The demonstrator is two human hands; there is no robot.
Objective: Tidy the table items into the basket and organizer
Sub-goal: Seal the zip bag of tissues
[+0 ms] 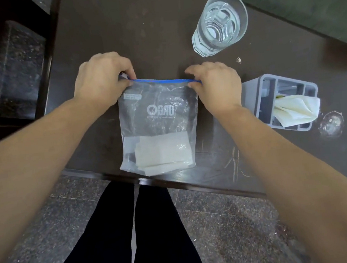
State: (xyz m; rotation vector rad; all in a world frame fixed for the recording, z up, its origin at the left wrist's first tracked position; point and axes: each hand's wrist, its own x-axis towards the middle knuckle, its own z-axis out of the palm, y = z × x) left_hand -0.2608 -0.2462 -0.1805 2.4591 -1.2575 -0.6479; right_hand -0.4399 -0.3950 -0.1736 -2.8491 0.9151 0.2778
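2 hands pinch the blue zip strip of a clear zip bag [158,120]: left hand [102,79] at 1 end, right hand [216,82] at the other. Folded white tissues [162,153] lie inside, near the table's [99,28] front edge.

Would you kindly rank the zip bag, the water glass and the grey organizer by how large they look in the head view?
1. zip bag, clearly largest.
2 and 3. grey organizer and water glass look alike, so I won't rank them.
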